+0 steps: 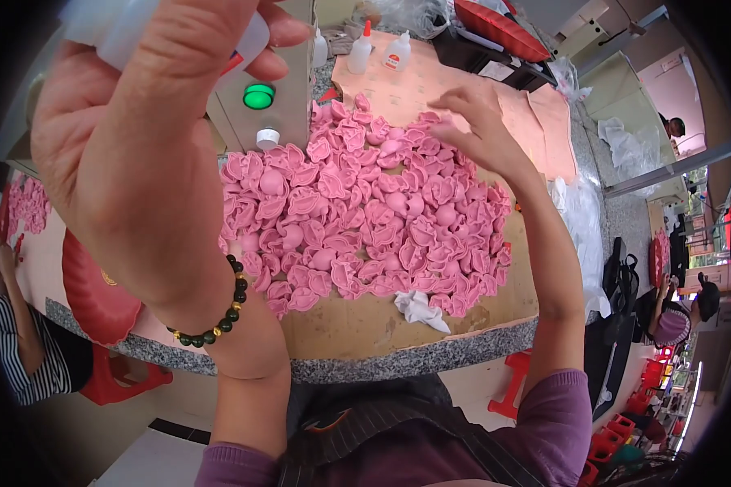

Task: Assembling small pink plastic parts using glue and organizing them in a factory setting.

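Left fingers clasp a bottle; right fingers (parted) hover where pink pieces end.

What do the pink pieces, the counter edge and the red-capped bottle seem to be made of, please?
Pink pieces: probably moulded plastic, matte to satin; they hold curled, ridged shapes.
Counter edge: granite or a stone-like composite, judging by its grey speckling.
Red-capped bottle: likely plastic, with a milky, translucent-looking wall.

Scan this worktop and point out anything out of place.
One thing: a crumpled white wad, tissue or cloth, lies at the near edge of the heaped pink petal-like pieces, unlike anything beside it. No spill is visible; the red-tipped squeeze bottle stands upright.
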Action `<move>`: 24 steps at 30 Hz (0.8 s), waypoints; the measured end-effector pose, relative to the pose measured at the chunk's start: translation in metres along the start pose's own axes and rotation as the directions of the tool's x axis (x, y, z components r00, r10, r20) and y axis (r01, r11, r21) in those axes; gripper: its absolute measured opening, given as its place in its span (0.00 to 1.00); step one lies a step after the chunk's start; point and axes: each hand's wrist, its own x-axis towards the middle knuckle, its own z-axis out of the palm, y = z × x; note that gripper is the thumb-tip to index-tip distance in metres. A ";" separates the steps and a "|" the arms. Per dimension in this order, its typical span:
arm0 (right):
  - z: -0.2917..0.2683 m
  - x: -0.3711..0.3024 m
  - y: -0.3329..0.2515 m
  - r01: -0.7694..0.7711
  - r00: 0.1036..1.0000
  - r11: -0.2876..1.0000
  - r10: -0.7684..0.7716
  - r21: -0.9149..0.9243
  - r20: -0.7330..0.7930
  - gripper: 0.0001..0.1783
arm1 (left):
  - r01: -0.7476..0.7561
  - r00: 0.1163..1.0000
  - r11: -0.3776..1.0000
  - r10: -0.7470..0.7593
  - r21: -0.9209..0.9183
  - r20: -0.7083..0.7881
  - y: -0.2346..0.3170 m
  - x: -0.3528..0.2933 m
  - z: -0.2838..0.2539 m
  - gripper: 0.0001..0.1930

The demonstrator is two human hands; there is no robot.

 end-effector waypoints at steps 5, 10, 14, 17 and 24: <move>0.047 0.029 0.045 -0.123 0.990 0.963 0.136 -0.239 0.041 0.26 | 0.038 0.999 0.999 -0.038 -0.010 -0.002 -0.007 -0.003 0.004 0.20; 0.031 0.002 0.015 -0.103 0.954 0.991 0.124 -0.090 0.272 0.19 | 0.113 0.994 0.993 -0.113 -0.030 0.000 -0.022 -0.013 -0.003 0.21; 0.019 -0.028 -0.014 0.066 0.977 0.992 -0.043 -0.105 0.210 0.13 | 0.111 0.994 0.994 -0.111 -0.016 0.000 -0.010 -0.012 -0.006 0.21; 0.008 -0.051 -0.025 0.104 0.975 0.987 -0.078 -0.120 0.208 0.14 | 0.083 0.996 0.997 -0.083 0.001 -0.007 -0.011 -0.011 -0.004 0.21; 0.013 0.009 -0.044 0.207 0.962 0.932 -0.138 -0.298 0.237 0.21 | -0.011 1.000 0.999 0.012 0.053 -0.009 0.001 0.000 -0.010 0.21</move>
